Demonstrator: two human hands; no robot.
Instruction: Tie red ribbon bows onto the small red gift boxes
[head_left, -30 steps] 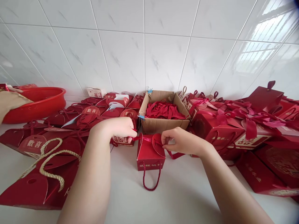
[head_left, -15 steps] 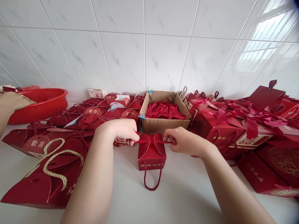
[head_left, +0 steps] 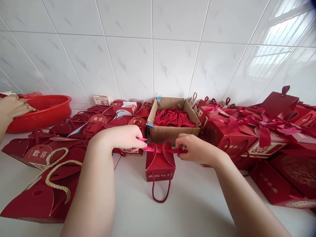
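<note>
A small red gift box (head_left: 160, 168) with gold lettering and a cord handle stands on the white counter in front of me. Its two rounded top flaps meet upright, and a red ribbon (head_left: 160, 150) runs through them. My left hand (head_left: 123, 137) pinches the ribbon's left end, just left of the box. On the other side my right hand (head_left: 195, 149) pinches the right end. Both hands are closed on the ribbon and hold it stretched across the box top.
A cardboard box (head_left: 172, 131) of loose red ribbons sits behind. Flat red boxes (head_left: 49, 158) lie piled at left, finished ribboned boxes (head_left: 247, 135) at right. Another person's hand (head_left: 12, 107) rests by a red basin (head_left: 39, 112) at far left. A white tiled wall backs the counter.
The box flaps have closed upright with the ribbon through them. My hands have moved apart, drawing the ribbon ends out to each side. The other person's hand shifted slightly at the basin.
</note>
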